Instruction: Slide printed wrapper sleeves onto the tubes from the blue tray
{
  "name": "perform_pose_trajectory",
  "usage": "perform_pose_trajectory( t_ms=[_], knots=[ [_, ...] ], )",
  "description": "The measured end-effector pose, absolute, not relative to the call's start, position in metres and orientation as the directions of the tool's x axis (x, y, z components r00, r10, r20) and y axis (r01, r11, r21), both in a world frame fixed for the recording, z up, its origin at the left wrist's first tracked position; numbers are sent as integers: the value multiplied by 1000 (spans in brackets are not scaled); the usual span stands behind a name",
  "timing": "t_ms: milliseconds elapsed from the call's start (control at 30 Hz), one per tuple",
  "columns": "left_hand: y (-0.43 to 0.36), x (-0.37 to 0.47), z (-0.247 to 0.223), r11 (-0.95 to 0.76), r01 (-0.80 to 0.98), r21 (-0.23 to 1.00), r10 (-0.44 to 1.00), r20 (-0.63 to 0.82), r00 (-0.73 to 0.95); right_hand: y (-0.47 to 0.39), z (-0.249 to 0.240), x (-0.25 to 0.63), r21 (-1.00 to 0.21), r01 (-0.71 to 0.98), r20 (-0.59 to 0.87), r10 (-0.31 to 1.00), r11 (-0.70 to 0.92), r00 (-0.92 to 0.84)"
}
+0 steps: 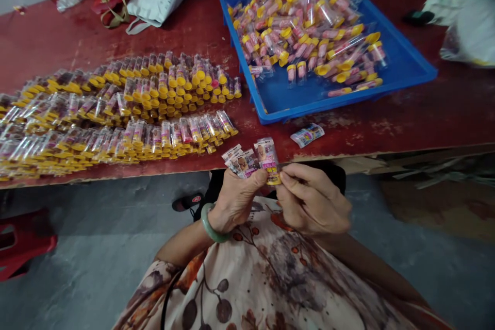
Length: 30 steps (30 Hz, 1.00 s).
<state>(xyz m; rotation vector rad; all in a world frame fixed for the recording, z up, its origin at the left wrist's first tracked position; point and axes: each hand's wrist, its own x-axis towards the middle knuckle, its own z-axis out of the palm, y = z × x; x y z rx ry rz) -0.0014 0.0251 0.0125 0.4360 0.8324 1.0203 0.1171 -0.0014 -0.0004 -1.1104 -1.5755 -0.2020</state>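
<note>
While your left hand [238, 197] clamps a fan of thin, flat, printed plastic sleeves [244, 163] under its thumb, your right hand [314, 200] has thumb and fingertips drawn together on the lower right edge of a small oblong clear-and-magenta printed plastic piece with a yellow lower end [267, 157]. That piece sits between your two hands, touching both: just right of your left thumb, just left of your right fingertips. Its long axis runs away from you, the far end tipping slightly left. Neither hand is clearly nearer, and you cannot tell from this view whether the piece is already a filled tube or only a sleeve.

Ahead of your right hand, on the worn red tabletop [359, 126], lies one loose, shiny printed packet [307, 135]. Farther beyond that hand is a shallow blue plastic tray [280, 97] with a jumbled heap of clear, pink-filled tubes with yellow caps [301, 20]. Beyond your left hand, stretching leftward, are stacked rows of printed, yellow-ended tubes [154, 136].
</note>
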Motion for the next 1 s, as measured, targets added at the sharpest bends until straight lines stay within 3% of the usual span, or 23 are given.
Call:
perform_pose_trajectory(
  t_ms=[467, 600, 833, 1000],
  knots=[
    [20, 0, 18, 387, -512, 767, 922, -299, 248, 2, 6, 117, -206, 837, 906, 423, 506, -33],
    [16, 1, 25, 420, -487, 766, 908, -353, 227, -4, 8, 117, -249, 826, 885, 465, 506, -17],
    [2, -3, 33, 442, -539, 718, 897, -365, 250, -19, 9, 120, -472, 653, 845, 514, 592, 144],
    [-9, -8, 37, 461, -537, 707, 887, -354, 295, -28, 11, 122, -486, 644, 841, 516, 591, 161]
  ],
)
